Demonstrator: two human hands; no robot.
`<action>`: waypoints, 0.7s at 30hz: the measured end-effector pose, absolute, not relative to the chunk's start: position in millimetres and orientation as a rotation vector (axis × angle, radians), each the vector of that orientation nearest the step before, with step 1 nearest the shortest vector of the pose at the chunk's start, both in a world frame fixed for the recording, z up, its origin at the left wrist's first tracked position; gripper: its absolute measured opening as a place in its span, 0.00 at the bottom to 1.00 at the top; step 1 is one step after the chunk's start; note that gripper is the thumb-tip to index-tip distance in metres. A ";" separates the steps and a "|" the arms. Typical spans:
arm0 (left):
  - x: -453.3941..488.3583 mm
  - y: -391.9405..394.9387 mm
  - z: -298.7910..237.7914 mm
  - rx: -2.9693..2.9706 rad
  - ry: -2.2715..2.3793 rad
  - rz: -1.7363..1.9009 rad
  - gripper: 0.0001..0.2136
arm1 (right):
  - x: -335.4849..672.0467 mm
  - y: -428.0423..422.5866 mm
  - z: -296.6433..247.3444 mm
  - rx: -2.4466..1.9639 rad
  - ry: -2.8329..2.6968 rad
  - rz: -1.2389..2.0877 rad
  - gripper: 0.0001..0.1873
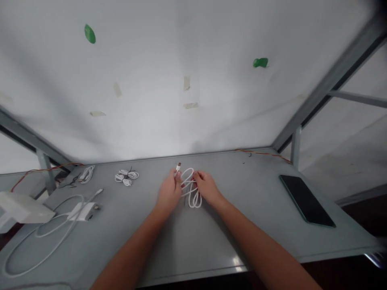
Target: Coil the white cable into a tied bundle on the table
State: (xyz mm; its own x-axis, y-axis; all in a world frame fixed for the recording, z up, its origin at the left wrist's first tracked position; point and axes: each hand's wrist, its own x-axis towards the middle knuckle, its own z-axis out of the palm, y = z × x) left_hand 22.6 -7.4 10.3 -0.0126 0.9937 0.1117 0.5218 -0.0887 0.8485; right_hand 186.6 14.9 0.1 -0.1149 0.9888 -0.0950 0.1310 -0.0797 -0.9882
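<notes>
My left hand [169,192] pinches a white charging cable [191,189] near its end, and the cable's small connector [178,166] sticks up above my fingers. My right hand [205,186] grips the coiled loops of that same cable from the other side. The two hands nearly meet over the loops, which hang down onto the grey metal table [193,241]. Part of the coil is hidden by my fingers.
Two small bundled white cables [127,176] [87,174] lie at the far left. Nearer left are a white charger [81,211] with a long loose cable [39,245] and a white box [22,207]. A black tablet [306,200] lies to the right.
</notes>
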 end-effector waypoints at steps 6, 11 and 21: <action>35.4 -11.1 6.7 1.789 1.530 1.085 0.21 | 178.9 16.3 -4.6 -1.146 -1.031 1.339 0.25; 39.1 -9.1 6.4 1.955 1.546 1.088 0.19 | 174.3 12.1 1.1 -0.994 -0.878 1.568 0.28; 44.3 -11.0 10.5 1.795 1.718 1.053 0.18 | 168.3 11.2 -6.4 -1.133 -0.961 1.312 0.22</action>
